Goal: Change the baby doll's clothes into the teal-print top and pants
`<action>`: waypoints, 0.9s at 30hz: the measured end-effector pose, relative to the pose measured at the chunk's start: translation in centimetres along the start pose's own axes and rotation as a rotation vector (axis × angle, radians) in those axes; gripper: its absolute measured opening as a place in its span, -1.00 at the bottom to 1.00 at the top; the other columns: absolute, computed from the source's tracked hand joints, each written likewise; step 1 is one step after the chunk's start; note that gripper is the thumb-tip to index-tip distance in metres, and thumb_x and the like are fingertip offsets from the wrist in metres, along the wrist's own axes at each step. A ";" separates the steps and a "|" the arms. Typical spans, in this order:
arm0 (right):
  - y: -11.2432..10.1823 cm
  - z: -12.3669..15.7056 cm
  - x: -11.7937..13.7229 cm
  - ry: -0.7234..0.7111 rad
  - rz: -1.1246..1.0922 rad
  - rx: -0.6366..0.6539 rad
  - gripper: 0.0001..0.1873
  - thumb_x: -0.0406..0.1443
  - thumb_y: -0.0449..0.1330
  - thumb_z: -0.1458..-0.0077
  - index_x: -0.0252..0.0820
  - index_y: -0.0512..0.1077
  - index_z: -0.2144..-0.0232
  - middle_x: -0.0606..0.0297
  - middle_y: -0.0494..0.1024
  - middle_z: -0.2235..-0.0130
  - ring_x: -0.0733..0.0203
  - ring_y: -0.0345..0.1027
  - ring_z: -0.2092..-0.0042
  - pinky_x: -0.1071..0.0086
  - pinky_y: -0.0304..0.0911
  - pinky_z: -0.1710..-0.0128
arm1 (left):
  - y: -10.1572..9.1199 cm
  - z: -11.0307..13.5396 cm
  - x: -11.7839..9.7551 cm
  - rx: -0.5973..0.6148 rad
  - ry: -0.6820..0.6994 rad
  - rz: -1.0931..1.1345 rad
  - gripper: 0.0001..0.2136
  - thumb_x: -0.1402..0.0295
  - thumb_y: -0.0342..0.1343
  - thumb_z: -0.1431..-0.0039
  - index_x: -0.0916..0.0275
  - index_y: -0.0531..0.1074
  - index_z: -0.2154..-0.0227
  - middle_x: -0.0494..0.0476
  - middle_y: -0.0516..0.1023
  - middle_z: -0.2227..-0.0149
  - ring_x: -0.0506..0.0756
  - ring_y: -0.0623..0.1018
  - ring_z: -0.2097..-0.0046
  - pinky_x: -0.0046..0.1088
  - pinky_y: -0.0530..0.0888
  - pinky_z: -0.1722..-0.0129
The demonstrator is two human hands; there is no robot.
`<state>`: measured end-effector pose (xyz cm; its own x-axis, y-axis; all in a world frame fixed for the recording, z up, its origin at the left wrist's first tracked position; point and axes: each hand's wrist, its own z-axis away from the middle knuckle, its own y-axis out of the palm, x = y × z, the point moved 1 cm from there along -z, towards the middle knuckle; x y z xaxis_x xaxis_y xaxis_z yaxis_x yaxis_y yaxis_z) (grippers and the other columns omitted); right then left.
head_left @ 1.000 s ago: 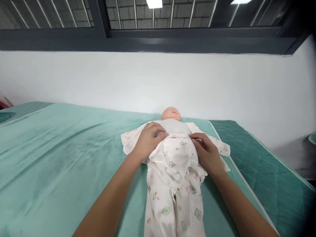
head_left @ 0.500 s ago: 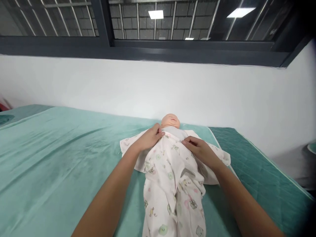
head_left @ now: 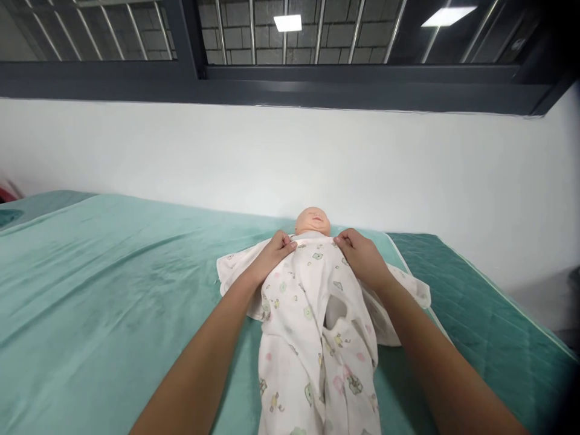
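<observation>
A baby doll (head_left: 312, 222) lies on its back, its head toward the wall. White baby trousers (head_left: 304, 314) with a small coloured print cover its front up to the upper chest, with the legs running toward me. My left hand (head_left: 277, 248) pinches the left end of their top edge. At the right end, my right hand (head_left: 357, 251) is closed on the same edge, which is stretched between both hands. Beneath the trousers spreads a white printed top (head_left: 410, 284), its sleeves out to either side. Through an opening at the crotch a grey patch shows. The doll's limbs are hidden.
The bed carries a light green sheet (head_left: 104, 302), wrinkled on the left. On the right lies a darker quilted green mat (head_left: 475, 302). Behind the bed stands a white wall (head_left: 203, 157) below a dark-framed window (head_left: 317, 90) with metal bars.
My right hand has moved up toward the doll's neck with its end of the trousers' top edge. The edge is now straighter and higher, and the crotch opening gapes wider.
</observation>
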<state>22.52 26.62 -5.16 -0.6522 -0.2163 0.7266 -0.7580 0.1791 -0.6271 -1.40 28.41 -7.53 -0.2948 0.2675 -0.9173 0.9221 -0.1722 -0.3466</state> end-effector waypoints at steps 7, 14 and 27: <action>0.9 0.6 -0.3 0.028 -0.174 0.018 -0.73 -0.04 0.12 -0.18 -0.08 0.40 0.36 0.35 0.48 0.40 0.18 0.29 0.34 0.34 0.13 0.32 | 0.1 0.7 -1.9 -0.179 0.010 -0.252 -0.82 0.22 -0.01 -0.28 0.16 0.16 0.36 -0.05 0.28 0.42 0.04 0.32 0.35 -0.42 0.23 0.29; 0.5 1.1 -1.1 -0.227 -0.146 0.079 -0.68 -0.04 0.08 -0.24 -0.10 0.38 0.42 0.24 0.45 -0.12 0.05 0.26 -0.12 0.20 0.12 -0.08 | -1.0 0.9 -1.6 -0.155 0.039 -0.422 -0.84 0.20 -0.02 -0.29 0.14 0.19 0.34 0.09 0.53 0.16 0.15 0.48 0.08 -0.34 0.31 0.12; 1.5 -1.4 -1.3 0.005 0.087 -0.018 -0.69 -0.01 0.07 -0.21 -0.07 0.39 0.38 0.33 0.56 0.37 0.15 0.36 0.32 0.33 0.12 0.30 | -1.2 -1.1 0.2 -0.229 -0.024 -0.403 -0.92 0.28 0.06 -0.22 0.12 0.38 0.27 0.04 0.56 0.32 0.12 0.51 0.24 -0.38 0.35 0.20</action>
<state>22.20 28.56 -6.67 -0.7158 -0.1942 0.6707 -0.6982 0.2139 -0.6832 -2.28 29.69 -7.14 -0.6441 0.2475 -0.7238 0.7638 0.1554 -0.6265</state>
